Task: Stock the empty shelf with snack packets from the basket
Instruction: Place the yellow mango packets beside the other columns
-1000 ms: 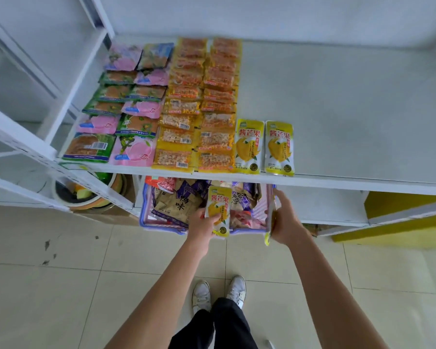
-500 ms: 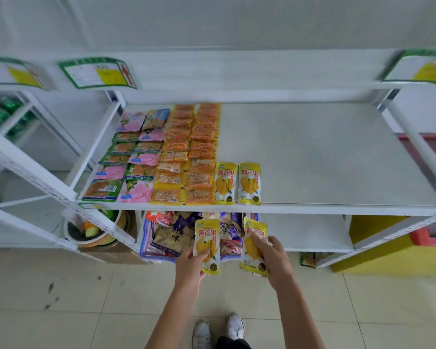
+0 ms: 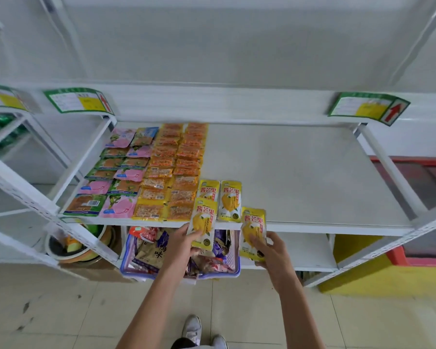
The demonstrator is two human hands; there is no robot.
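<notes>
Left hand (image 3: 184,241) pinches mango packet (image 3: 203,221), right hand (image 3: 271,251) pinches second mango packet (image 3: 253,229), both at shelf (image 3: 312,177) front edge; likely light, floppy, slick: hold lower seal

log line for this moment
left hand holds left mango packet | right hand holds right mango packet | both at shelf edge

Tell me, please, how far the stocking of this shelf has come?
Done: the left part of the shelf carries green and pink packets, orange packets and two mango packets. In hand: the left hand holds a third mango packet and the right hand a fourth mango packet, at the front edge. Left: the right part is bare, and the basket below holds more packets.
</notes>
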